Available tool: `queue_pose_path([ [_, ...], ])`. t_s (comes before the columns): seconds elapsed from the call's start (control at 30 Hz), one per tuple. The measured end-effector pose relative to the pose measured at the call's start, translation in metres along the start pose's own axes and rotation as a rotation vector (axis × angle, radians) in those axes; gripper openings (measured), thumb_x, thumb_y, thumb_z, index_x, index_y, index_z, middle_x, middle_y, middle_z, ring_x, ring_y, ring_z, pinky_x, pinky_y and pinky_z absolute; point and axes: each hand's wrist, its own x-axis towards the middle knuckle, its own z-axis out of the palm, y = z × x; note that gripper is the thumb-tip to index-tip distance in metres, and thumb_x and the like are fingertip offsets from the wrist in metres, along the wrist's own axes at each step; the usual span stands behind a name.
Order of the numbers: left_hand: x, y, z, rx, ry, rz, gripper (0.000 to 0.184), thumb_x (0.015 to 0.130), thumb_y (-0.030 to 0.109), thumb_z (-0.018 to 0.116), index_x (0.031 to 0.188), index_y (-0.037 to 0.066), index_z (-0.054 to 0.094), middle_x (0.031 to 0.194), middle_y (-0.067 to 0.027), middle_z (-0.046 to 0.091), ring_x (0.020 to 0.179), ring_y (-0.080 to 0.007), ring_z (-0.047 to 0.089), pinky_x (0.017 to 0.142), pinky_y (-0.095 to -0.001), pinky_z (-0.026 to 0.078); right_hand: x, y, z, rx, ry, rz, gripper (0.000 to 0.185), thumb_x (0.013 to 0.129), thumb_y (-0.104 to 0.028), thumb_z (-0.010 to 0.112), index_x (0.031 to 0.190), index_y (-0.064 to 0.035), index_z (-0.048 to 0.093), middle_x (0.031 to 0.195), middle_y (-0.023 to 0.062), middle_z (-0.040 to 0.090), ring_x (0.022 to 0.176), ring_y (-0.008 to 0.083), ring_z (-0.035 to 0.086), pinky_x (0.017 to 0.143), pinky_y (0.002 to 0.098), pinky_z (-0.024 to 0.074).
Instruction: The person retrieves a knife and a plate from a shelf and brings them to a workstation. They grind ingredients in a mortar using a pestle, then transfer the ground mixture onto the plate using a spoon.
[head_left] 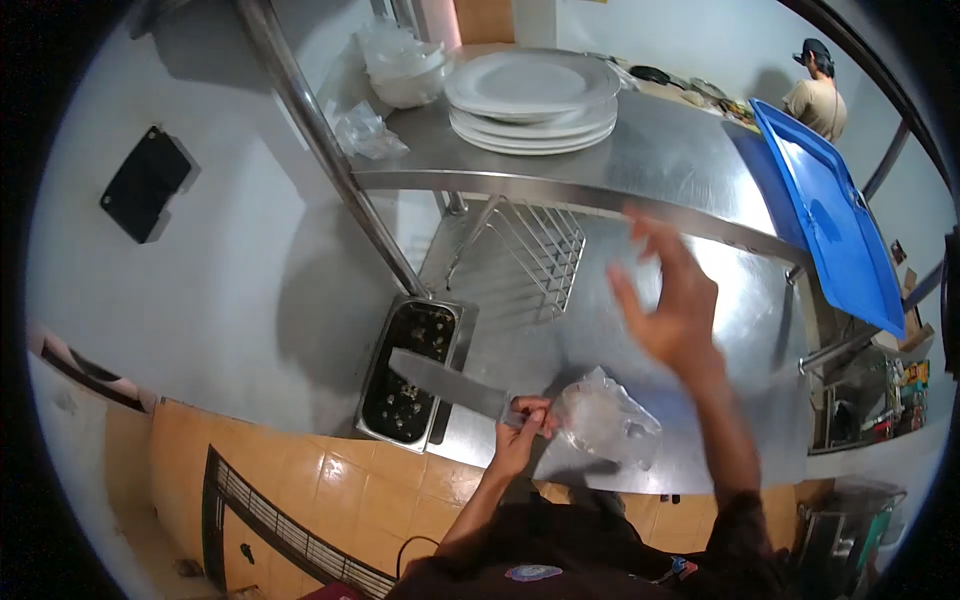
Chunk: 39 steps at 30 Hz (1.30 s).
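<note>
My left hand (522,430) is closed around the handle end of a large knife (450,385). The blade points left, and its tip lies above a metal pan (440,420) with dark contents and pale bits. Against the fingers of that hand is a clear plastic bag (610,420) with something whitish in it; whether they also grip the bag I cannot tell. My right hand (672,295) is raised over the steel table (590,350), fingers apart and slightly blurred, holding nothing.
A wire rack (540,250) stands under the steel shelf (660,150). White plates (535,90), white bowls (410,80) and a crumpled plastic bag (368,132) sit on the shelf. At right leans a blue tray (830,210). Another person (822,95) stands far back.
</note>
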Motion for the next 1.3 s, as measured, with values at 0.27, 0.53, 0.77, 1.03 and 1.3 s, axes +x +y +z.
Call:
queue_pose_path([
  [0.27, -0.053, 0.010, 0.047, 0.070, 0.486, -0.020, 0.017, 0.105, 0.020, 0.060, 0.112, 0.004, 0.060, 0.079, -0.0042, 0.062, 0.067, -0.0093, 0.053, 0.058, -0.0255, 0.041, 0.234, 0.163, 0.073, 0.004, -0.074, 0.127, 0.058, 0.089, -0.054, 0.071, 0.116, -0.0031, 0.063, 0.083, 0.0111, 0.070, 0.080, 0.0232, 0.069, 0.069, 0.0391, 0.0528],
  [0.53, -0.100, -0.003, 0.075, 0.207, 0.742, 0.091, 0.016, 0.104, 0.022, 0.062, 0.108, 0.007, 0.057, 0.078, -0.0034, 0.057, 0.071, -0.0125, 0.057, 0.068, -0.0304, 0.052, 0.236, 0.145, 0.074, 0.572, -0.541, 0.564, 0.034, 0.082, -0.034, 0.083, 0.075, -0.0060, 0.065, 0.063, 0.0020, 0.059, 0.051, 0.0114, 0.054, 0.047, 0.0274, 0.0471],
  [0.77, -0.115, -0.010, 0.096, 0.152, 0.837, 0.129, 0.018, 0.106, 0.020, 0.059, 0.108, 0.002, 0.058, 0.080, -0.0054, 0.061, 0.073, -0.0129, 0.059, 0.071, -0.0281, 0.050, 0.245, 0.160, 0.072, 0.820, -0.610, 0.622, 0.024, 0.092, -0.026, 0.071, 0.090, -0.0018, 0.069, 0.070, 0.0053, 0.067, 0.059, 0.0126, 0.065, 0.051, 0.0253, 0.0536],
  [1.03, -0.118, -0.018, 0.115, 0.159, 0.840, 0.121, 0.020, 0.105, 0.025, 0.061, 0.107, 0.006, 0.057, 0.076, -0.0027, 0.057, 0.067, -0.0107, 0.055, 0.061, -0.0275, 0.048, 0.237, 0.158, 0.037, 0.976, -0.632, 0.610, 0.030, 0.098, -0.022, 0.056, 0.107, 0.0054, 0.062, 0.096, 0.0156, 0.072, 0.076, 0.0207, 0.073, 0.066, 0.0280, 0.0641],
  [1.3, -0.118, -0.007, 0.115, 0.206, 0.787, 0.084, 0.021, 0.104, 0.027, 0.061, 0.105, 0.007, 0.057, 0.075, -0.0016, 0.057, 0.060, -0.0107, 0.053, 0.056, -0.0266, 0.047, 0.233, 0.163, 0.038, 1.227, -0.510, 0.620, 0.032, 0.099, -0.019, 0.050, 0.117, 0.0067, 0.056, 0.099, 0.0200, 0.069, 0.077, 0.0253, 0.073, 0.069, 0.0363, 0.0666],
])
